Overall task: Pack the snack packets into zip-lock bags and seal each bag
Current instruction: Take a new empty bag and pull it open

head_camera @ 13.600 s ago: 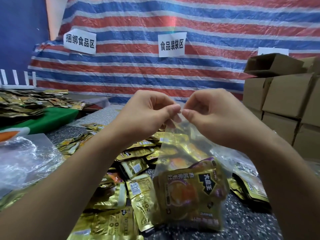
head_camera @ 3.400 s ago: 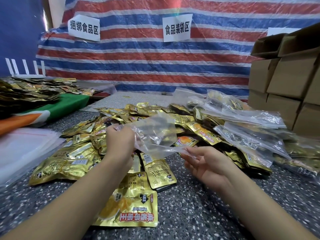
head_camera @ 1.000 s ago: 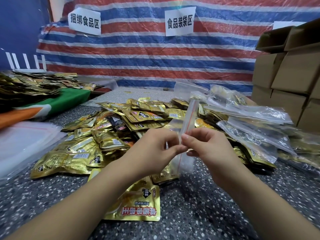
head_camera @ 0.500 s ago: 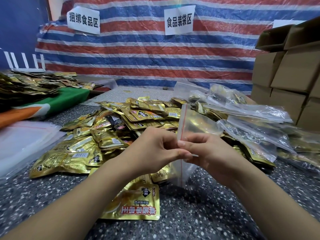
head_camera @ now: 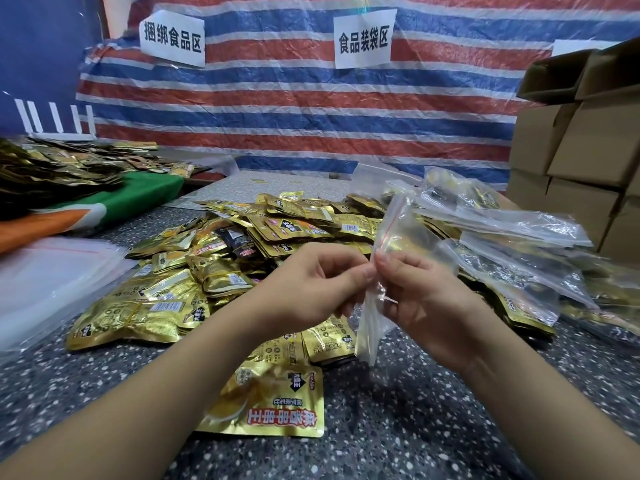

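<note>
Empty zip-lock bag: clear plastic with a red line along its zip edge, held above the speckled table, edge-on to the camera, zip edge running upward and away. No packet inside it.

Left hand: thumb and forefinger curled, pinching the zip edge from the left.

Right hand: fingers curled, pinching the same edge from the right; the two sets of fingertips nearly meet.

Snack packets: a loose heap of gold foil packets on the table behind and left of the hands. One large gold packet lies flat apart from the heap, just under the left wrist.

Filled bags: clear bags with gold packets inside, piled right of the heap.

Stack of empty bags: clear, flat, at the left table edge.

Cardboard boxes: stacked at far right.

Striped tarpaulin: red, white and blue, behind the table, bearing two paper signs.
</note>
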Demonstrator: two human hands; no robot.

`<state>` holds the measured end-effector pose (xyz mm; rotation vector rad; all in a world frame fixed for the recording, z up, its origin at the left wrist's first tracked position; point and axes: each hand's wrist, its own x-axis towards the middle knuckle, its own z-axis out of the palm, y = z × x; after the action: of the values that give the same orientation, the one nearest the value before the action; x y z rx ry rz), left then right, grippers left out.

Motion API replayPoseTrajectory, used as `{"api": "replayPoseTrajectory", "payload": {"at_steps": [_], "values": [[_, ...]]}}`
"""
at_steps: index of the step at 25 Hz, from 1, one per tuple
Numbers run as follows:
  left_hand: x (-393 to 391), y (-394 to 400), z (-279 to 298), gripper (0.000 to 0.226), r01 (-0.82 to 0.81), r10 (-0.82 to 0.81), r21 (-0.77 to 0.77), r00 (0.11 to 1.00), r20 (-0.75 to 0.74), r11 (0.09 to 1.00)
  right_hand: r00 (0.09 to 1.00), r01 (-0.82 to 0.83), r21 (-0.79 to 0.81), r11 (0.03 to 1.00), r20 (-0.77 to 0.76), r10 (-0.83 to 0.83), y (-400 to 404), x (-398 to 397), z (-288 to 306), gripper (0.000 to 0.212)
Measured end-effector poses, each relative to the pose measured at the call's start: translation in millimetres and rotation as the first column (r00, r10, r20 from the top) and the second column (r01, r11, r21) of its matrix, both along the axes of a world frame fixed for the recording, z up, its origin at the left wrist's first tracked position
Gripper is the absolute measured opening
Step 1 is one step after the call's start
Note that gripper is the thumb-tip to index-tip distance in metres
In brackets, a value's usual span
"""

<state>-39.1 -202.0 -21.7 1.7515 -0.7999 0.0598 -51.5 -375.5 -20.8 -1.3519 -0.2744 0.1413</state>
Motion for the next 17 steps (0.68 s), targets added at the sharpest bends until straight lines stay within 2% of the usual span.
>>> {"api": "replayPoseTrajectory", "payload": {"at_steps": [4,7,8,10,11,12,14,17], "values": [[2,1,3,0.025,-0.063,0.056,-0.106,0.996,-0.073,0.992,0.997,0.072,0.126,0.989,0.012,-0.075,5,1,1,0.033],[12,11,7,0.029,-0.304,0.283,-0.163,0.949,-0.141,0.939,0.958,0.286,0.165,0.944,-0.079,-0.276,-10,8,9,0.013],[15,13,6,0.03,-0.392,0.377,-0.138,0.918,-0.122,0.909,0.927,0.375,0.101,0.922,-0.051,-0.371,-16,11,8,0.02],[17,14,4,0.023,-0.496,0.496,-0.031,0.868,-0.031,0.867,0.875,0.48,-0.086,0.873,0.116,-0.47,-18,12,3,0.029],[16,13,2,0.013,-0.507,0.506,0.018,0.862,0.032,0.862,0.858,0.505,-0.145,0.851,0.189,-0.477,-16,12,1,0.029],[15,12,0,0.012,-0.503,0.496,0.065,0.862,0.104,0.862,0.847,0.516,-0.164,0.841,0.239,-0.474,-13,10,-2,0.029],[13,10,-5,0.037,-0.494,0.437,0.153,0.849,0.297,0.856,0.825,0.541,-0.163,0.825,0.296,-0.482,-10,10,-6,0.032],[6,12,0,0.045,-0.498,0.32,0.225,0.78,0.537,0.837,0.815,0.552,-0.146,0.821,0.302,-0.494,-7,11,-7,0.032]]}}
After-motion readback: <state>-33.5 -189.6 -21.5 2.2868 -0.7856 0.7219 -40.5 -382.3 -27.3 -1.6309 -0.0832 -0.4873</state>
